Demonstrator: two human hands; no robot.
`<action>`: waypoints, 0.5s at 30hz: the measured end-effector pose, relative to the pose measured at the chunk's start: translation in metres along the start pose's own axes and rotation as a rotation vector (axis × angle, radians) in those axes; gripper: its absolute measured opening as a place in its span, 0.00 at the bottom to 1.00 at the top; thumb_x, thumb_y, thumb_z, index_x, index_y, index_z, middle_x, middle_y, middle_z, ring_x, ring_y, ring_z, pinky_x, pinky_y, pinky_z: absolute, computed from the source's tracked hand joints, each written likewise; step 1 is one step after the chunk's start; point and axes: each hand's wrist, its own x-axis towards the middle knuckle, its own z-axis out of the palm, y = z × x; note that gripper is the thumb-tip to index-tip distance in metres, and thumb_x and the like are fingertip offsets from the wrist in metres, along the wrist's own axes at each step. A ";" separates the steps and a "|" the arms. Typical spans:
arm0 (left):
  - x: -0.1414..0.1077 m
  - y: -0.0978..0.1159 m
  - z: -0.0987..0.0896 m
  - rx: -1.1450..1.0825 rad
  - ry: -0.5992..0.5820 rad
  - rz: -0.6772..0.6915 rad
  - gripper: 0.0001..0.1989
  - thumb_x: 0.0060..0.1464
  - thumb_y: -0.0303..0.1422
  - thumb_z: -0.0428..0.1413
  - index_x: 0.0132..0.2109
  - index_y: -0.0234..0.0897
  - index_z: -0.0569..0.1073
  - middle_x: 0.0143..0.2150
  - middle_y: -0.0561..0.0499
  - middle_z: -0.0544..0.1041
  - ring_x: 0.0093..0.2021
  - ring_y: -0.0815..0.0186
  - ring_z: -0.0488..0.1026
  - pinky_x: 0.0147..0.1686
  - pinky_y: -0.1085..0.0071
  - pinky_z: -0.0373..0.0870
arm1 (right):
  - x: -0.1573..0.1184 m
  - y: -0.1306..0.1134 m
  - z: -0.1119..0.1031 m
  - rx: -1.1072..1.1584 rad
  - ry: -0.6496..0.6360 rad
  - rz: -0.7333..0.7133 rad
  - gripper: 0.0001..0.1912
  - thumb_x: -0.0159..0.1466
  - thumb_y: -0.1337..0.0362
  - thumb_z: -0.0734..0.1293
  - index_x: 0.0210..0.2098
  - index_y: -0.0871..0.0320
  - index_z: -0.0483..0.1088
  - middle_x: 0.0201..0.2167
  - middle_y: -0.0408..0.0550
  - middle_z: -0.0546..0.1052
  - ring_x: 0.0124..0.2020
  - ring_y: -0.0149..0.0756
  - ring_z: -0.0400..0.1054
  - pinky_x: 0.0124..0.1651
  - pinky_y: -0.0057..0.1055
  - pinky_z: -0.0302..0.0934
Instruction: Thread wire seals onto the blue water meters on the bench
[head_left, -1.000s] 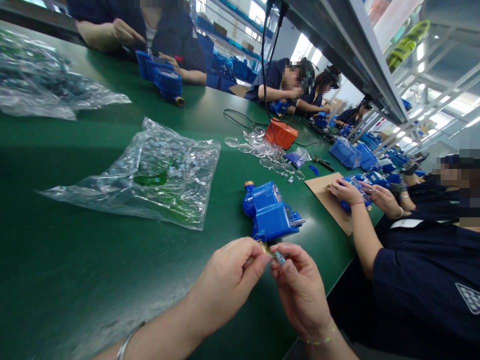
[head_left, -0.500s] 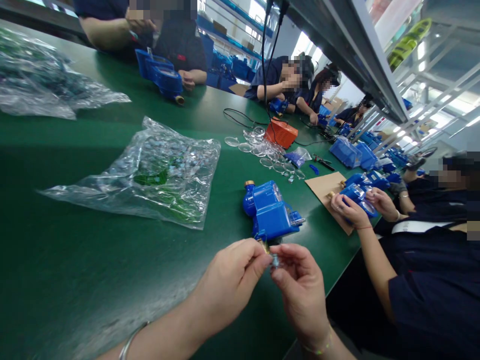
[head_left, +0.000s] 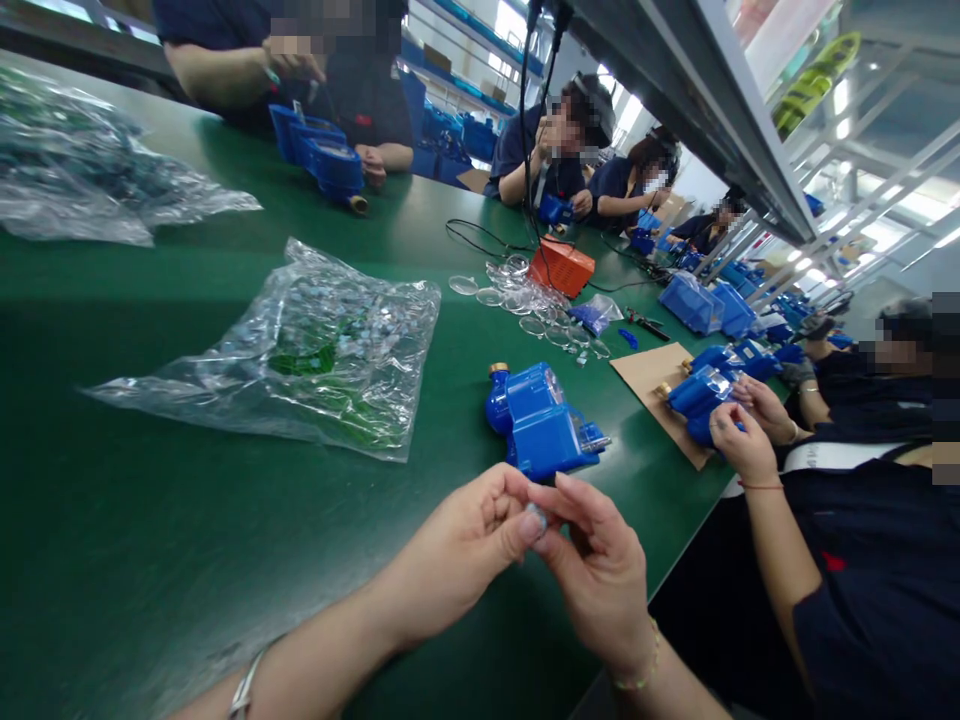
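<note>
My left hand [head_left: 469,550] and my right hand [head_left: 600,575] meet fingertip to fingertip above the table's front part. Both are closed in a pinch around a small pale-blue piece [head_left: 535,514], mostly covered by the fingers; its exact kind is unclear. Just beyond them a blue water meter [head_left: 544,425] lies on the green table, its brass end [head_left: 498,369] pointing away. To the left is a clear plastic bag [head_left: 345,350] of small pale-blue and green pieces.
Another bag [head_left: 82,160] lies far left. Clear rings [head_left: 517,290], an orange box [head_left: 562,268] with cables and pliers [head_left: 647,323] lie farther back. At right a co-worker's hands [head_left: 746,440] work at a blue meter [head_left: 701,397] by cardboard [head_left: 637,375]. A metal frame [head_left: 697,110] hangs overhead.
My fingers have drawn closer together around the small piece, and the brass-coloured bit seen at my left fingertips no longer shows. The right-hand co-worker's near hand has moved off the meter's brass end.
</note>
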 end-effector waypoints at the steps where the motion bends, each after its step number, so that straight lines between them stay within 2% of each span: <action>1: 0.000 0.001 -0.001 0.006 0.005 -0.009 0.10 0.54 0.37 0.54 0.38 0.34 0.65 0.29 0.55 0.68 0.29 0.72 0.62 0.29 0.76 0.59 | 0.002 -0.001 0.000 -0.037 0.019 -0.032 0.25 0.60 0.70 0.66 0.54 0.47 0.60 0.44 0.46 0.73 0.43 0.35 0.69 0.45 0.35 0.67; 5: 0.000 -0.001 -0.003 -0.017 0.106 -0.037 0.09 0.52 0.35 0.57 0.33 0.34 0.68 0.25 0.57 0.67 0.25 0.74 0.60 0.27 0.77 0.57 | 0.005 -0.004 0.000 -0.246 0.134 -0.198 0.18 0.58 0.68 0.68 0.48 0.54 0.65 0.40 0.48 0.69 0.36 0.32 0.66 0.37 0.32 0.66; 8: 0.000 -0.005 -0.001 -0.067 0.162 -0.023 0.08 0.50 0.34 0.59 0.31 0.33 0.70 0.25 0.57 0.69 0.25 0.74 0.60 0.28 0.78 0.58 | 0.002 -0.006 0.003 -0.426 0.098 -0.300 0.13 0.60 0.72 0.64 0.45 0.59 0.65 0.36 0.49 0.69 0.37 0.34 0.64 0.39 0.34 0.64; 11: 0.000 -0.006 0.002 -0.063 0.239 -0.008 0.07 0.49 0.33 0.59 0.29 0.33 0.72 0.27 0.55 0.71 0.28 0.72 0.63 0.31 0.77 0.60 | 0.000 -0.007 0.006 -0.574 0.083 -0.376 0.15 0.60 0.75 0.62 0.47 0.63 0.63 0.37 0.53 0.70 0.39 0.38 0.64 0.40 0.37 0.63; 15: 0.000 -0.007 0.006 0.063 0.312 0.074 0.05 0.50 0.33 0.59 0.30 0.35 0.76 0.32 0.53 0.70 0.33 0.70 0.65 0.34 0.76 0.62 | -0.001 -0.005 0.010 -0.663 0.126 -0.412 0.15 0.59 0.75 0.62 0.47 0.64 0.63 0.37 0.55 0.69 0.38 0.39 0.63 0.39 0.38 0.62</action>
